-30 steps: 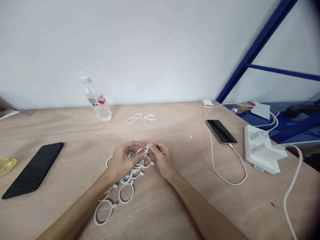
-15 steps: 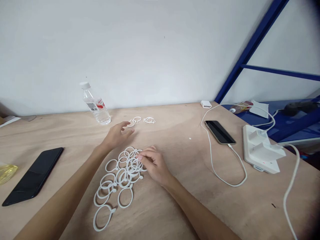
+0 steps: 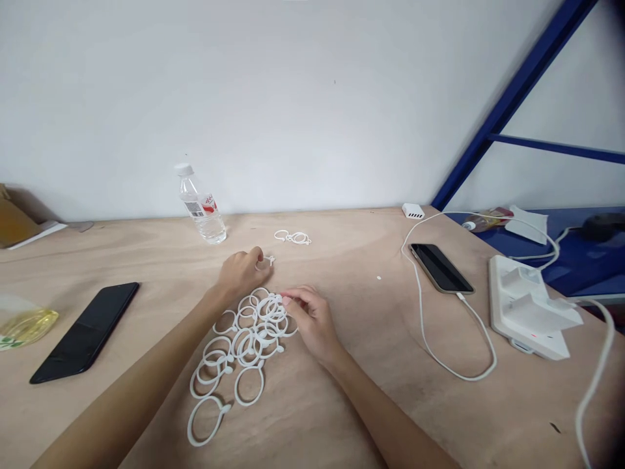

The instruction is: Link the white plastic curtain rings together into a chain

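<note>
Right now, the left forearm (image 3: 146,352) stretches forward over a pale plywood table (image 3: 146,260), and the left hand (image 3: 239,273) sits curled, knuckles up, just past the top of a loose heap of white plastic rings (image 3: 249,342). A small white ring (image 3: 266,260) lies right at its fingers, and I cannot tell whether they grip it or have let it go. The right hand (image 3: 310,320) comes in from the other side with fingers loosely bent, their fingertips (image 3: 288,296) on the heap's upper right edge, and no clear clench shows there either. Two more white rings (image 3: 293,238) lie farther off, beyond the hands. Half a second earlier, the left hand was open with fingers spread, and that small ring lay farther off, beside the other two. The right hand has stayed at the heap.
</note>
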